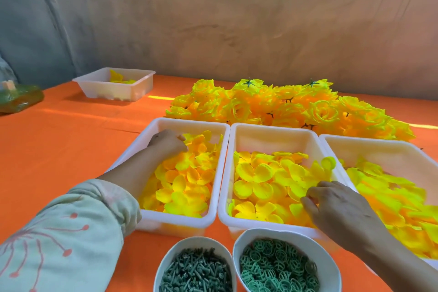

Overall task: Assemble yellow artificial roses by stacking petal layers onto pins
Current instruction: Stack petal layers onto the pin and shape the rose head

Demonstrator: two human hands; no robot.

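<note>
Both hands are down in the petal stock, and the pins lie behind them, toward the person. The left hand (166,143) reaches to the far end of the left tray (189,121), fingers curled down into the petal layers (187,180); the tips are buried, so I cannot tell whether they have caught one. The right hand (336,206) sits at the near right corner of the middle tray (272,126), fingers bent and bunched on a petal layer (315,173) that seems pinched, its lobes rising toward that tray's right rim. The petals lie flat and overlapping directly under the fingertips, so picking is a straight lift. The bowl of pins (194,270) stands in front of the trays between the two forearms. Its green pins are jumbled, with no shared long axis, and neither hand looks plainly nearer. By count there are three white trays side by side, the right tray (379,141) also holding petals, and a fourth tray (99,87) well apart at the far left. There are two bowls, the second holding green ring discs (277,265). Finished roses (284,104) are heaped behind the trays on the orange cloth (71,137), too many to count.
</note>
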